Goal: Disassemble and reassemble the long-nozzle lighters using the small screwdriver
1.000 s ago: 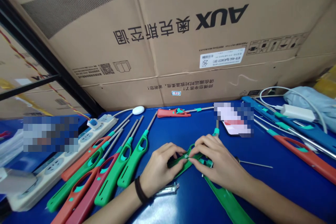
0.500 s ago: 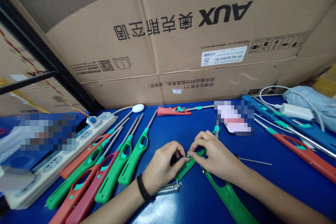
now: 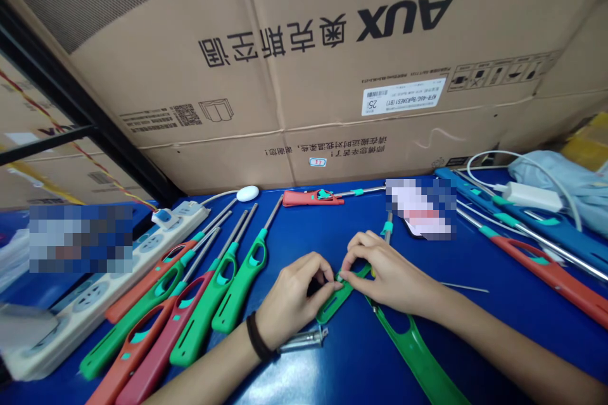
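My left hand (image 3: pixel 301 291), with a dark band at the wrist, is closed in a pinch at the near part of a green lighter casing half (image 3: pixel 334 307). My right hand (image 3: pixel 380 272) pinches at the same casing from the other side, fingertips almost meeting the left ones. Anything small between the fingertips is too hidden to make out. Below my right hand lies another green lighter casing half (image 3: pixel 418 361). A metal lighter tube with a turquoise collar (image 3: pixel 387 228) shows beyond that hand. A silver metal cylinder (image 3: pixel 304 338) rests beside my left wrist.
Several assembled lighters (image 3: pixel 197 316) lie at left beside a white power strip (image 3: pixel 90 294). A red lighter (image 3: pixel 313 198) and a phone (image 3: pixel 420 212) lie at the back. More lighters (image 3: pixel 546 266) are at right. A thin metal rod (image 3: pixel 468 287) extends past my right forearm. A cardboard box (image 3: pixel 304 95) stands behind.
The camera view has shifted slightly. Both hands keep the same pinch at the green casing, with only small fingertip movement. The rod's dark end is now covered by my right forearm.
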Demonstrator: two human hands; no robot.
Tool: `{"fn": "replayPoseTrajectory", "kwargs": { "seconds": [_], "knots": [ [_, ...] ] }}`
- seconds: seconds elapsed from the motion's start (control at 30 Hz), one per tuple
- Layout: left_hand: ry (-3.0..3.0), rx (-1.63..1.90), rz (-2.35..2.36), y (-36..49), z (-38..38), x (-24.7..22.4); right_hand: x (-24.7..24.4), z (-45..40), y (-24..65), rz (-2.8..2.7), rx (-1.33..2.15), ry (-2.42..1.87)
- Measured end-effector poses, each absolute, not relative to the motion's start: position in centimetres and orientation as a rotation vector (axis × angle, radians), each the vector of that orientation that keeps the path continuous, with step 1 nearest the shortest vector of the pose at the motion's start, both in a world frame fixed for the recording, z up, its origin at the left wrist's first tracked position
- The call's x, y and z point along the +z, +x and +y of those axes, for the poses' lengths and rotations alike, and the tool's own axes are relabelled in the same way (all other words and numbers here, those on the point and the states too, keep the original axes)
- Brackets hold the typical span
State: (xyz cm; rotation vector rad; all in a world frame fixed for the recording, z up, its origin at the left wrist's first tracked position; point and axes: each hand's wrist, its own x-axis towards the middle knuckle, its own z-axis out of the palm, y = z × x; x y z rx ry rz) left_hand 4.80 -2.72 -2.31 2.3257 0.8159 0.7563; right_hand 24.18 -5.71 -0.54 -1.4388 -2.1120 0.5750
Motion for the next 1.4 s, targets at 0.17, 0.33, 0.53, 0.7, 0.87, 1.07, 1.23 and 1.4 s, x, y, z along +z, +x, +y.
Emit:
{"fn": "replayPoseTrajectory", "kwargs": {
  "seconds": [0.17,0.33,0.53,0.7,0.87,1.07,1.23,1.4],
  "knots": [
    [2.316,0.751,0.811,4.79,-2.68,-2.49,-0.67,-5.69,24.21,-2.12,0.537,-1.448],
    [2.3,0.756,0.803,4.79,-2.78,-2.37,-0.71,-5.63,24.49,-2.103,0.522,-1.458],
    [2.309,0.756,0.803,4.82,-2.85,-2.17,-0.67,-5.78,24.63,-2.117,0.518,-1.506],
    [2.321,0.757,0.797,4.81,-2.75,-2.29,-0.45,-6.07,24.35,-2.105,0.605,-1.526],
    [2.309,0.757,0.804,4.73,-2.69,-2.46,-0.24,-6.09,24.72,-2.168,0.622,-1.405],
    [2.31,0.754,0.782,4.65,-2.55,-2.52,0.15,-6.27,24.6,-2.215,0.669,-1.321],
    [2.316,0.736,0.794,4.62,-2.63,-2.42,0.1,-6.41,24.15,-2.151,0.658,-1.294],
    [2.322,0.762,0.777,4.67,-2.73,-2.29,-0.02,-6.44,24.37,-2.242,0.567,-1.285]
  ]
}}
